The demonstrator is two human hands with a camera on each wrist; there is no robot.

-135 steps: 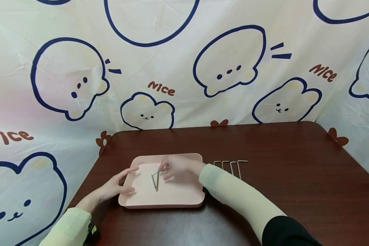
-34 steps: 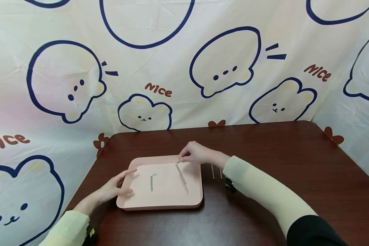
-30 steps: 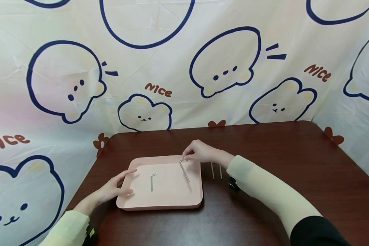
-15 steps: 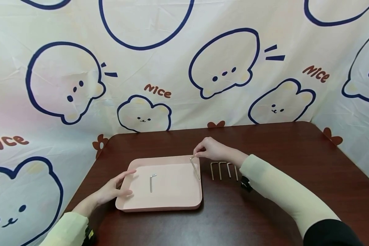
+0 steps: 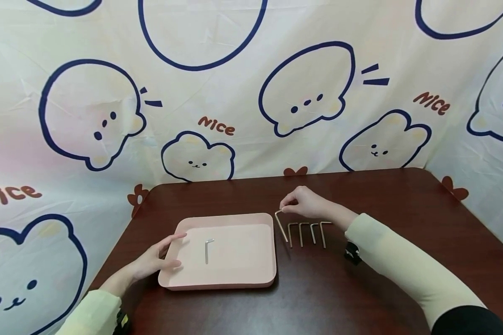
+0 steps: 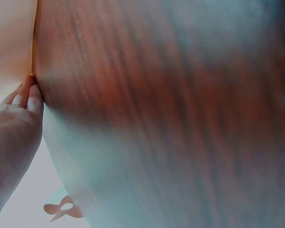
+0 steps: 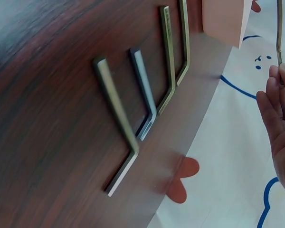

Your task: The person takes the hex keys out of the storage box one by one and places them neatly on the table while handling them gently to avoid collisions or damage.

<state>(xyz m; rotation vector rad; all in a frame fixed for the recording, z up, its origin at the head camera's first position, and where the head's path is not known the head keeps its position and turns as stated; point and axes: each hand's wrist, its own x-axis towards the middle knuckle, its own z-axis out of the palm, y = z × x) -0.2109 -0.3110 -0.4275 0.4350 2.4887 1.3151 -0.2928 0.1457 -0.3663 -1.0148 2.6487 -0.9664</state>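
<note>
My right hand pinches the short arm of a brass-coloured hex key, its long arm slanting down just right of the tray. In the right wrist view this hex key is cut off by the top edge. Several hex keys lie in a row on the table, among them a brass-coloured hex key and a silver hex key. My left hand holds the left rim of the pink tray, thumb and forefinger over it. One smaller silver hex key lies inside the tray.
A dark brown wooden table carries everything. Behind it hangs a pale cloth with cartoon bears, close along the table's back edge. A dark band sits at the right wrist.
The right hand has lifted a hex key out of the tray and carried it rightward past the rim, beside the row. The left hand has stayed on the tray.
</note>
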